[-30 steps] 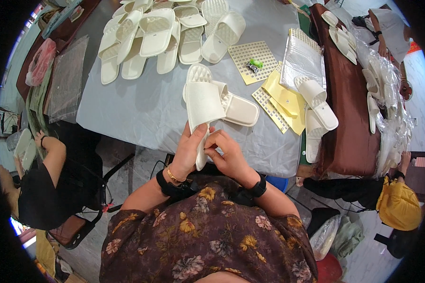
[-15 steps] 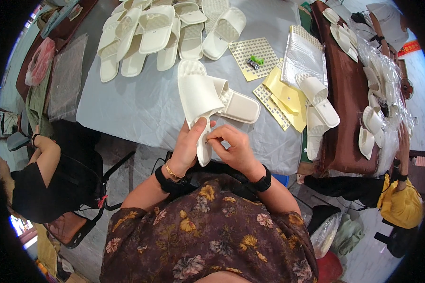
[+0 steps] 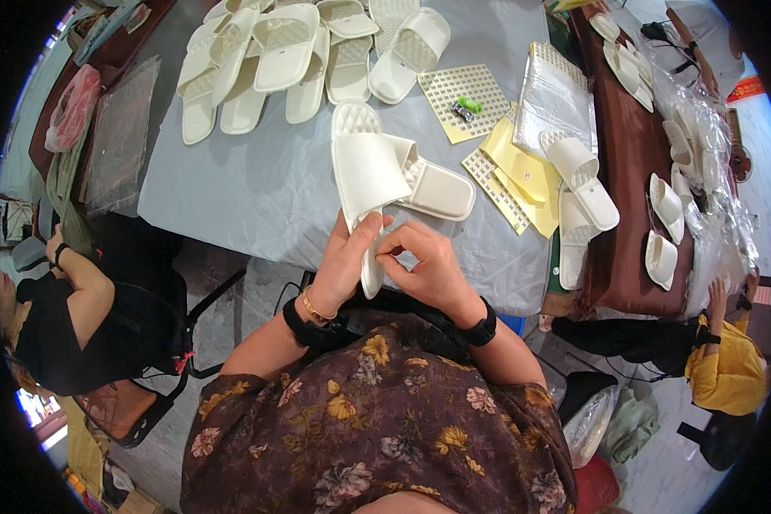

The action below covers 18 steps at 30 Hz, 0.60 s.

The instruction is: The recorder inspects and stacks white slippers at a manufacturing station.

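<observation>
My left hand (image 3: 338, 265) grips a cream-white open-toe slipper (image 3: 370, 176) by its heel end, thumb on top, holding it tilted over the table's near edge. The slipper's wide strap faces up. My right hand (image 3: 433, 265) is closed in a pinch against the slipper's heel part; whatever sits between those fingertips is hidden. Just beyond, partly behind the held slipper, another matching slipper (image 3: 445, 190) lies on the table. To the right are yellow sheets with rows of small stickers (image 3: 445, 81) and loose yellow paper (image 3: 535, 171).
Several matching slippers (image 3: 287, 60) are heaped at the back of the grey-covered table (image 3: 231, 197). A small green object (image 3: 469, 104) rests on a sticker sheet. Right of it are a silver padded bag (image 3: 557, 103), two stacked slippers (image 3: 581, 176) and a brown bench (image 3: 625, 248). People sit on both sides.
My hands and the slipper stay nearly in place, with the right fingertips shifting slightly. At right, the co-worker in yellow has moved their hands and a slipper on the bench has shifted.
</observation>
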### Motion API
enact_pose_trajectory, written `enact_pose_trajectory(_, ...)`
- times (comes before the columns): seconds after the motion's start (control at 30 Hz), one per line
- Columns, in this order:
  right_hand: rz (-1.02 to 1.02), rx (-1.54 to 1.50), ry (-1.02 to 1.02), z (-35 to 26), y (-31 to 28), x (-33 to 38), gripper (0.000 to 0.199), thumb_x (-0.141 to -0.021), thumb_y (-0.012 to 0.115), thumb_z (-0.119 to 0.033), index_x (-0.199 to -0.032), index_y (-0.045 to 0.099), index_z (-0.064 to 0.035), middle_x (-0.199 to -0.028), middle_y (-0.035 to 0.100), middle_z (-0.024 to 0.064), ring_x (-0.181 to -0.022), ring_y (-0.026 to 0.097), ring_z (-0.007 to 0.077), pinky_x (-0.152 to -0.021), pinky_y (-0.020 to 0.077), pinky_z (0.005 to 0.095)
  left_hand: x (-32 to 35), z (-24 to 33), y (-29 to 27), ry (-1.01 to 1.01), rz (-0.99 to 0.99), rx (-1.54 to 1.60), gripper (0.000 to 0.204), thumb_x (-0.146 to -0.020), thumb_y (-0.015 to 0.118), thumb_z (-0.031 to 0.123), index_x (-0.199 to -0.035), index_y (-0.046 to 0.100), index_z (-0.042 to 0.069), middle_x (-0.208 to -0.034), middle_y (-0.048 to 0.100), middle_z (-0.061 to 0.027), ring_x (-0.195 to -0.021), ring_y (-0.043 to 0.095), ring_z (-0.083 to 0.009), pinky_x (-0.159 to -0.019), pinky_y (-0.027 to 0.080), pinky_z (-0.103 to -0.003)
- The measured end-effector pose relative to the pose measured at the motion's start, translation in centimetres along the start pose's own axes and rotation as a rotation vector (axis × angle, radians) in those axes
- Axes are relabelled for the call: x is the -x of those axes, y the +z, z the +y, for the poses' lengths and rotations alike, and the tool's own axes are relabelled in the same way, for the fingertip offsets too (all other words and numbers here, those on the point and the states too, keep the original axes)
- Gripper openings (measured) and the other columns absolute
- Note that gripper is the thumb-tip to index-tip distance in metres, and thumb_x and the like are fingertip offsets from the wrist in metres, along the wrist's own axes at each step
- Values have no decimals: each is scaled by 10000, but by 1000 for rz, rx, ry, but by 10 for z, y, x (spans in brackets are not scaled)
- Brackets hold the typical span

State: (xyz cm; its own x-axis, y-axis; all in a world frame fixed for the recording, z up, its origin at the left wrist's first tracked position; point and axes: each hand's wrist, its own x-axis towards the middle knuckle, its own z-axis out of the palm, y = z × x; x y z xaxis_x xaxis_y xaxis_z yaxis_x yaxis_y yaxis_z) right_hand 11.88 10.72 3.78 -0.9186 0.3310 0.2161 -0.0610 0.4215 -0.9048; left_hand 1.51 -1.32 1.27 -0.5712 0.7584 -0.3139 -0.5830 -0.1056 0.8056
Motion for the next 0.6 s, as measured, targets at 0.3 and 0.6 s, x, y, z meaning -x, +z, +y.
enact_pose_trajectory(0.3, -27, 110, -46, 1, 2, -1, 95, -752, 686, 10, -828, 637, -17, -810, 633, 100, -729, 642, 241, -663, 522, 326, 1, -4, 2, 61, 6, -63, 481, -1017, 531, 265, -1401, 389, 13, -1257, 541, -105, -1149, 550, -205, -926, 523, -361)
enact_pose_trajectory(0.6, -33, 276, -149, 2, 9, 1, 148, -691, 669, -8, -784, 563, -53, -741, 575, 101, -703, 584, 300, -653, 505, 373, 12, 12, 15, -22, 16, 65, 463, -1017, 535, 264, -1384, 412, 9, -1221, 557, -62, -1060, 566, -121, -889, 492, -284)
